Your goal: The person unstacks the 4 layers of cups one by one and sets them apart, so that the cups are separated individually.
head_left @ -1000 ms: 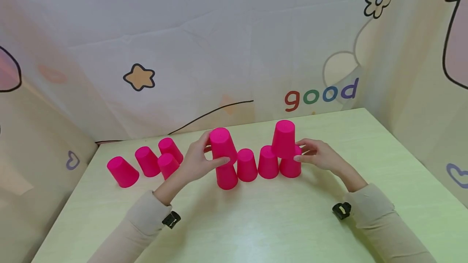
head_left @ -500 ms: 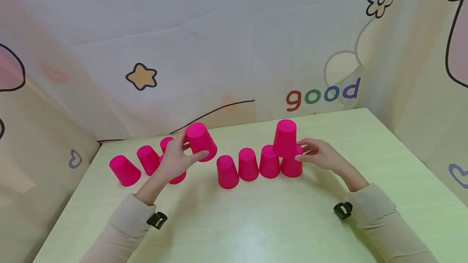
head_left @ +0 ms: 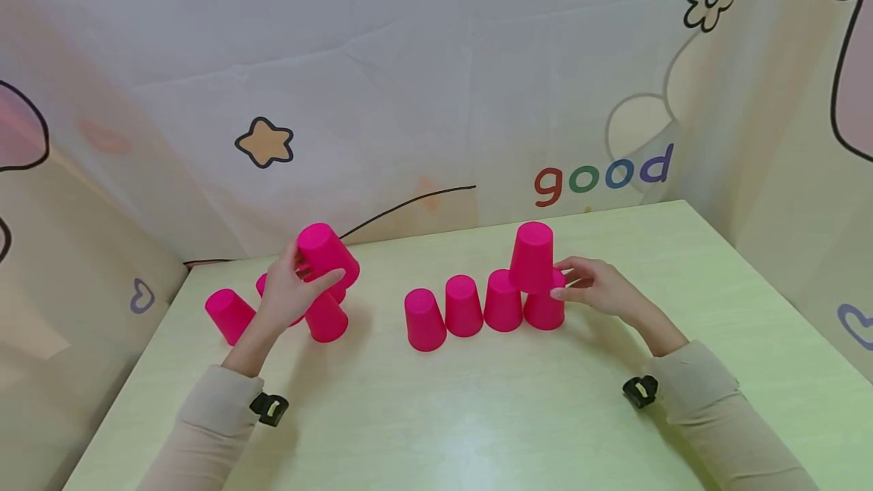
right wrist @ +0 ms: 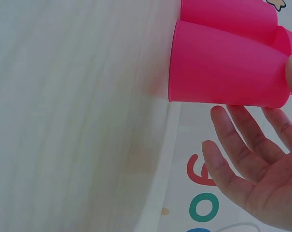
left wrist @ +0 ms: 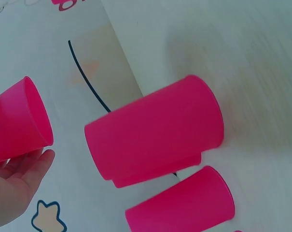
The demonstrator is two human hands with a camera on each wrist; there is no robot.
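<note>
My left hand grips a pink plastic cup, mouth down and slightly tilted, above the left group of cups. In the left wrist view the held cup is at the left edge, with fingers beneath it. An upside-down cup stands just below it on the table. My right hand rests beside the rightmost row cup, its thumb over that cup and its fingers loosely extended in the right wrist view. Another cup sits atop the two right-hand row cups, bridging them.
Three more upside-down cups of the row, the leftmost cup among them, stand left of my right hand. Farther left, another cup is partly covered by my forearm. A patterned cloth hangs behind the pale table.
My left hand has lifted the cup off the row's left end and carried it leftward over the left group. The right hand and the raised cup beside it have stayed in place.
</note>
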